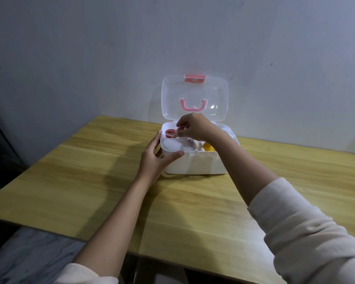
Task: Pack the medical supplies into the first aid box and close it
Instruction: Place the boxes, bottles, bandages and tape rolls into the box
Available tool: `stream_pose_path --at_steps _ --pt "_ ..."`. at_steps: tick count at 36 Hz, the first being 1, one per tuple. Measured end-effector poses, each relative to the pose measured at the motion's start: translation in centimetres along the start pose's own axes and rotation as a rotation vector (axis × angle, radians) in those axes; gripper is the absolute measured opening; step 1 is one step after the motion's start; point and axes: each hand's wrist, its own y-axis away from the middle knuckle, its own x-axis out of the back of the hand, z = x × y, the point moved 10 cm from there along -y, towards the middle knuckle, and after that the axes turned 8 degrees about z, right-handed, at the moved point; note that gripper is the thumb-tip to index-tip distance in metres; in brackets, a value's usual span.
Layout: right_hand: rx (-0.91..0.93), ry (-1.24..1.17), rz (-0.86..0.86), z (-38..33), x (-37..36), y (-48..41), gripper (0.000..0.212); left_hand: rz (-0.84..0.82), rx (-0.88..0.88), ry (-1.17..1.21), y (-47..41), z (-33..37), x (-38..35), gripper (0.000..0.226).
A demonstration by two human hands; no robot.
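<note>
First aid box [195, 163] sits mid bench [90, 171], lid [195, 95] up. My left hand [154, 158] grips its corner. My right hand [195, 128] pinches small red thing [180, 128] inside box. Yellow thing [208, 148] already in. Packing near done, I think. Lid not shut yet.

first aid box [195, 163]: no readable text
lid [213, 93]: no lettering
packet [190, 144] inside: print too small to read
</note>
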Motion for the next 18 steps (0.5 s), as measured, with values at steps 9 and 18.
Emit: stream_pose_path --at_steps 9,18 --pt "0.017 0.005 0.012 0.15 -0.49 -0.65 0.033 -0.006 0.011 0.043 -0.08 -0.2 -0.15 0.104" --pt "0.042 0.033 0.032 -0.05 -0.47 -0.74 0.032 0.002 -0.017 0.023 -0.18 0.07 -0.02 0.088"
